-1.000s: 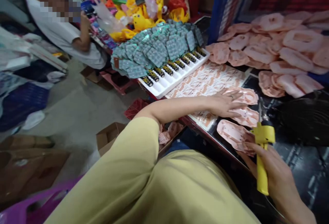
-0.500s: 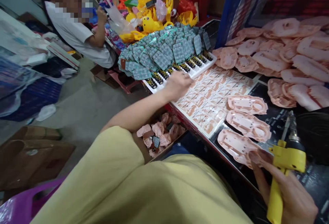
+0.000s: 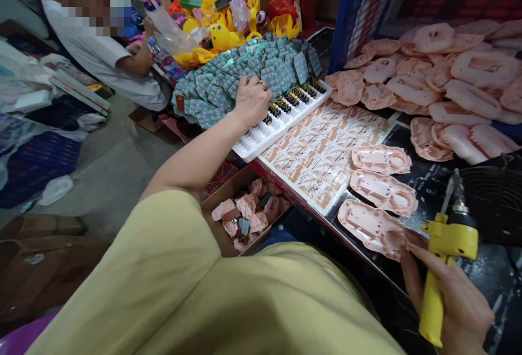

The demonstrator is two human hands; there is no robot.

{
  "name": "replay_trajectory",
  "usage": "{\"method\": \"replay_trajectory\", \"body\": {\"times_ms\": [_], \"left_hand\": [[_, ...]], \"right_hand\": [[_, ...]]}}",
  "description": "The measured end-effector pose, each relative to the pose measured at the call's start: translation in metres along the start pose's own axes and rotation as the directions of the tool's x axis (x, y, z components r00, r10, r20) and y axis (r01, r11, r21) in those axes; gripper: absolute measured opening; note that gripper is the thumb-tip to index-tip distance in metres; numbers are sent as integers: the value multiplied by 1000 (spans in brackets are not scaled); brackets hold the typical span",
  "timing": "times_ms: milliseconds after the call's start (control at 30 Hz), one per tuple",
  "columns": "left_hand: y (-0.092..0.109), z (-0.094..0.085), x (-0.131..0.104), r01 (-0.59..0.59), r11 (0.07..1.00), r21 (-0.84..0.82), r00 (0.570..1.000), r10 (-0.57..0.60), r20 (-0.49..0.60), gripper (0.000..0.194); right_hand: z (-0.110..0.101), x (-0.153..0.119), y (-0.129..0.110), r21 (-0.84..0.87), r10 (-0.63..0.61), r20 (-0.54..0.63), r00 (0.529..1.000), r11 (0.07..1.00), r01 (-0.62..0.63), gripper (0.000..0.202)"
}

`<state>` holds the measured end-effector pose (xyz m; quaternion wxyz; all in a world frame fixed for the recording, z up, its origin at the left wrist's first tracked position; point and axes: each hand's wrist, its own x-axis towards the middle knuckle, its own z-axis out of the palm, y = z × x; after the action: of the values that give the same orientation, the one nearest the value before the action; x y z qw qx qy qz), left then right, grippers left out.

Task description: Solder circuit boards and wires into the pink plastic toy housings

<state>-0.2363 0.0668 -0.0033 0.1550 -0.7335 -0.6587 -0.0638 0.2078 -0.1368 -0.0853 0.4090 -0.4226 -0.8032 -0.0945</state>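
Note:
My left hand [image 3: 253,100] is over the front edge of a heap of teal circuit boards [image 3: 212,94], fingers bent together. What its fingertips hold, if anything, is hidden. Below it lies a white foam tray [image 3: 281,126] with black parts and yellow wires [image 3: 296,97] in its far slots. My right hand [image 3: 457,295] is closed around a yellow soldering gun [image 3: 452,238], whose metal tip points up and away. Its fingertips touch the end of the nearest pink plastic shell [image 3: 365,224]. Two more pink shells [image 3: 383,189] lie in a row behind that one.
A printed sheet [image 3: 318,148] lies between tray and shells. More pink shells [image 3: 440,78] fill the far right by a blue crate [image 3: 346,12]. Below the table edge stands a carton [image 3: 216,230] of pink parts. Another person [image 3: 110,67] sits at left near yellow toys [image 3: 224,34].
My left hand has moved from over the tray's near side back onto the circuit boards. The tray's near-left end shows more bare white. My right hand stays with the gun at the nearest shell.

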Motion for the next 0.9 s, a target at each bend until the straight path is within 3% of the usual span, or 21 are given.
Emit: {"method": "replay_trajectory", "body": {"times_ms": [167, 333, 400, 500, 600, 667, 800, 900], "left_hand": [[-9, -26, -25, 6, 975, -220, 994, -29, -102, 21], [10, -50, -50, -46, 883, -467, 977, -58, -205, 25], [25, -54, -51, -28, 772, -635, 973, -124, -194, 29], [53, -52, -43, 69, 498, -864, 988, -156, -11, 33], [87, -46, -34, 210, 255, -944, 976, -3, 216, 38], [112, -43, -34, 258, 201, -945, 951, 121, 286, 40], [158, -48, -44, 128, 311, -942, 883, 396, 251, 30], [187, -57, -56, -132, 444, -886, 755, 624, 200, 16]], "right_hand": [[0, -1, -1, 60, 67, 51, 996, 996, -70, 86], [2, -4, 3, -1, 16, 20, 1000, 1000, -16, 91], [3, -6, 5, -13, -11, 13, 1000, 1000, 11, 91], [5, -6, 6, -28, -45, -19, 999, 999, 44, 84], [5, -5, 4, -52, -56, -37, 998, 997, 54, 63], [1, -6, 3, -43, -32, -43, 999, 999, 30, 45], [-19, -11, 3, 16, 22, -122, 992, 1000, -20, 35], [-41, -15, 0, 54, 74, -132, 988, 996, -68, 33]]}}
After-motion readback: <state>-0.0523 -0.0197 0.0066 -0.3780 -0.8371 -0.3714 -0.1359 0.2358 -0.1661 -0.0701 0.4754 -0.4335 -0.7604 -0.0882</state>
